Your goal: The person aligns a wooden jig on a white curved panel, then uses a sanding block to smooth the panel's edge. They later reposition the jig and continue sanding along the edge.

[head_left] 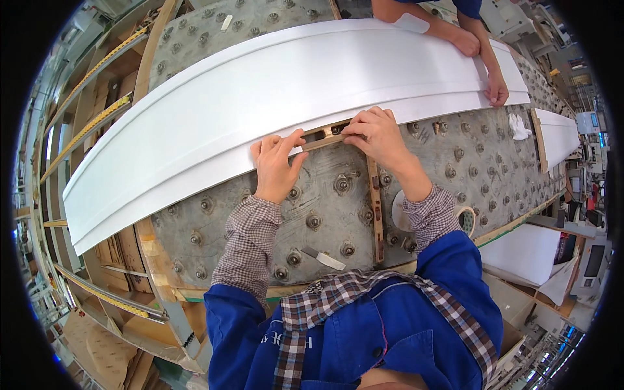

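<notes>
A long white panel [260, 84] with a raised ridge lies across the metal table. At its near edge is a short brown slotted strip [329, 137], with oblong openings showing. My left hand [276, 168] is at the strip's left end, index finger above and thumb below, the other fingers resting on the panel. A small white piece [296, 151] shows between that thumb and finger; whether it belongs to the strip I cannot tell. My right hand [380, 138] pinches the strip's right end, its fingertips partly covering it.
Ball rollers stud the metal table [260, 224]. Near me lie a white-handled knife [324, 258] and a tape roll [465, 221]. Another person's hands [467, 42] rest at the panel's far right. A white glove [519, 127] and smaller white panel [558, 136] lie rightward.
</notes>
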`<state>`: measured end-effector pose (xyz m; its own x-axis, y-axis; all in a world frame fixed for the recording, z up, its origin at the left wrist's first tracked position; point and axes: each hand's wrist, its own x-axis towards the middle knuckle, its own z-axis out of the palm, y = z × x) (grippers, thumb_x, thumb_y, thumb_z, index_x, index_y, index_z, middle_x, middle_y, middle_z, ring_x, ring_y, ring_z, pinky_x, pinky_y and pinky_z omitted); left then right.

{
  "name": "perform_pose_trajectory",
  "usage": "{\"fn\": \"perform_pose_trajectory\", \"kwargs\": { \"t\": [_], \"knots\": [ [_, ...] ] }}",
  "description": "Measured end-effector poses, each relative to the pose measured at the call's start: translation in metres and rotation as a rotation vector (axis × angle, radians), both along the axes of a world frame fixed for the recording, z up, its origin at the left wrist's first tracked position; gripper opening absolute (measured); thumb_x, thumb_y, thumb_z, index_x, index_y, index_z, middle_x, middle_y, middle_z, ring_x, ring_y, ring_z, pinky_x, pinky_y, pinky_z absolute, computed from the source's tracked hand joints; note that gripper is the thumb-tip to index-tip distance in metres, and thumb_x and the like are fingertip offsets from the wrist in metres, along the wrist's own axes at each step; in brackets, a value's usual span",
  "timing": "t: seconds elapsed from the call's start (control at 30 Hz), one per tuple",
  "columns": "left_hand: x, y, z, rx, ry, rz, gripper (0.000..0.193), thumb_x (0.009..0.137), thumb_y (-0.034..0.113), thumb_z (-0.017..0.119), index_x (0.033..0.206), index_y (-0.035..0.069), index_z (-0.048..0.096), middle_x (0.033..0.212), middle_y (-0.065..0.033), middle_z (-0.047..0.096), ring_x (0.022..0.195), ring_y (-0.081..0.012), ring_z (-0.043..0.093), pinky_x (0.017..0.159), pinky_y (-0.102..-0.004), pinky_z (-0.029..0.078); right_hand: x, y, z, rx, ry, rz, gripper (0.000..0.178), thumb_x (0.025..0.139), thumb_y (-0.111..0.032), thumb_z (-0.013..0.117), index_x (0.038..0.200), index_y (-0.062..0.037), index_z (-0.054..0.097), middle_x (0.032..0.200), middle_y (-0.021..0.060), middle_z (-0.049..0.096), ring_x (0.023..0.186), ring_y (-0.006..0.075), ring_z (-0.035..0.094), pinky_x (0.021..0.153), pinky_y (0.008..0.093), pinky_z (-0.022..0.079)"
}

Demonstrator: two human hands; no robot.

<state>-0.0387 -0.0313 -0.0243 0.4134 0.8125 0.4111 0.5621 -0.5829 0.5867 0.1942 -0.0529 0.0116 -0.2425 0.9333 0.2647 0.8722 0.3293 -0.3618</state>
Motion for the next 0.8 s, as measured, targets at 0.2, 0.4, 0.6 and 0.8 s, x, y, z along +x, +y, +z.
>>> {"fn": "perform_pose_trajectory", "kwargs": {
  "t": [0.2, 0.4, 0.6, 0.8],
  "knots": [
    [0.0005, 0.0001, -0.003, 0.009, 0.028, 0.025, 0.041, 0.069, 0.013, 0.072, 0.107, 0.011, 0.057, 0.088, 0.0078, 0.064, 0.084, -0.0148, 0.048, 0.083, -0.0345, 0.029, 0.0015, 0.0006, 0.0011, -0.075, 0.007, 0.011, 0.015, 0.066, -0.02, 0.071, 0.08, -0.0148, 0.069, 0.079, -0.0049, 0.059, 0.081, 0.015, 0.05, 0.075, 0.0298, 0.032],
    [0.0016, 0.001, 0.0035, -0.032, 0.053, 0.001, 0.035, 0.071, 0.014, 0.071, 0.104, 0.012, 0.058, 0.086, 0.0066, 0.064, 0.085, -0.0155, 0.048, 0.085, -0.0349, 0.028, 0.004, 0.0012, 0.0008, -0.069, 0.097, 0.003, 0.017, 0.067, -0.021, 0.071, 0.083, -0.0148, 0.069, 0.074, -0.0057, 0.059, 0.079, 0.014, 0.049, 0.076, 0.0299, 0.031],
    [-0.0038, 0.0, 0.0018, 0.062, 0.064, -0.055, 0.034, 0.071, 0.016, 0.071, 0.103, 0.011, 0.059, 0.084, 0.0058, 0.063, 0.082, -0.0158, 0.047, 0.085, -0.0351, 0.029, 0.0083, 0.0051, 0.0027, -0.084, 0.014, 0.139, 0.017, 0.067, -0.021, 0.071, 0.081, -0.0131, 0.068, 0.075, -0.0049, 0.059, 0.079, 0.0151, 0.05, 0.077, 0.0301, 0.033],
    [-0.0005, -0.0028, -0.001, 0.093, 0.027, -0.008, 0.021, 0.072, 0.017, 0.07, 0.09, 0.013, 0.061, 0.069, 0.0026, 0.058, 0.077, -0.0159, 0.05, 0.083, -0.0354, 0.03, 0.0083, -0.0016, -0.0046, 0.017, 0.11, 0.108, 0.026, 0.066, -0.015, 0.072, 0.089, -0.0081, 0.064, 0.088, 0.0022, 0.059, 0.083, 0.0206, 0.05, 0.075, 0.032, 0.042]
  ]
}}
